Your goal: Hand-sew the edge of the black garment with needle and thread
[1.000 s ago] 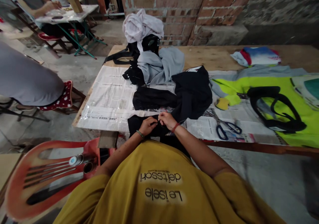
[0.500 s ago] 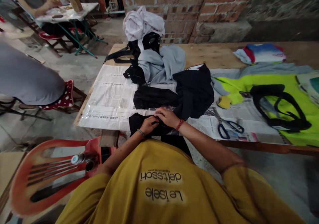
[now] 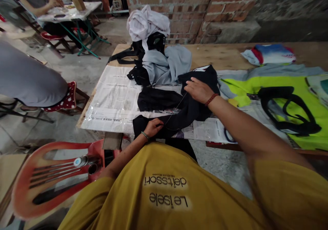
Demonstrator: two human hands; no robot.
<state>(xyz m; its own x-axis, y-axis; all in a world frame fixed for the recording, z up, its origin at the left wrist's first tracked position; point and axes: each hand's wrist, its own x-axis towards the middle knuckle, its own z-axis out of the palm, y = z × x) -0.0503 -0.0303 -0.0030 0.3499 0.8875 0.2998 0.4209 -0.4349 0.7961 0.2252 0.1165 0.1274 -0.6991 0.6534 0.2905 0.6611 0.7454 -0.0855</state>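
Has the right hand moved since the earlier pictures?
Yes. The right hand has moved forward and rightward over the table, farther from its near edge.

Counter (image 3: 215,56), wall (image 3: 169,1) behind: newspaper (image 3: 102,98) on its left end; cloth (image 3: 202,110) at centre, reaching from the left hand (image 3: 154,127) at the near edge back and right to the right hand (image 3: 198,90), thread (image 3: 176,108) between hands; clothing heap (image 3: 151,45) behind, leftward. To the right: spread garment (image 3: 279,81), strap (image 3: 271,110) on top, folded bundle (image 3: 273,54) behind, scissors (image 3: 226,134) before it, partly under the right forearm. Left of the person: chair (image 3: 19,189) bearing containers (image 3: 80,161); farther back, second counter (image 3: 91,7).
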